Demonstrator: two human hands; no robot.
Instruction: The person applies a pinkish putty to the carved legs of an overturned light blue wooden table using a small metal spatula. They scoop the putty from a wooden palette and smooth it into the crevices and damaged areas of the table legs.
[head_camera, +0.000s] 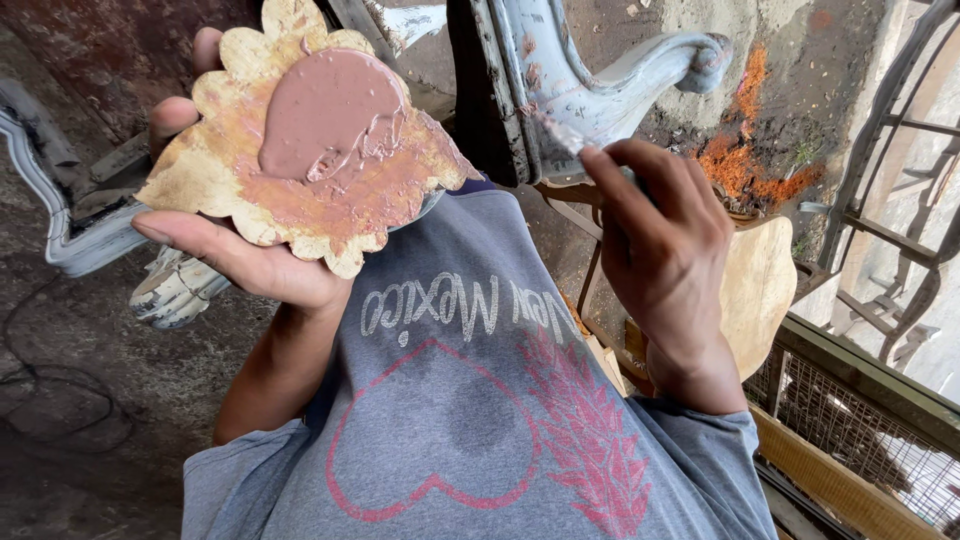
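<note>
My left hand (235, 245) holds up a flat scalloped wooden piece (215, 175) used as a palette, with a thick blob of pinkish-brown filler paste (330, 115) spread on its top. My right hand (660, 240) is closed around a small spatula-like tool (555, 130) whose tip touches the carved, curved leg of a grey-white painted furniture piece (600, 85). The tool's handle is mostly hidden by my fingers.
A grey shirt with a pink heart print (470, 430) fills the lower middle. A worn white carved claw foot (175, 290) shows under the palette. An unpainted wooden board (760, 285) and a wire mesh crate (860, 430) stand at right. Orange dust (745, 165) marks the concrete.
</note>
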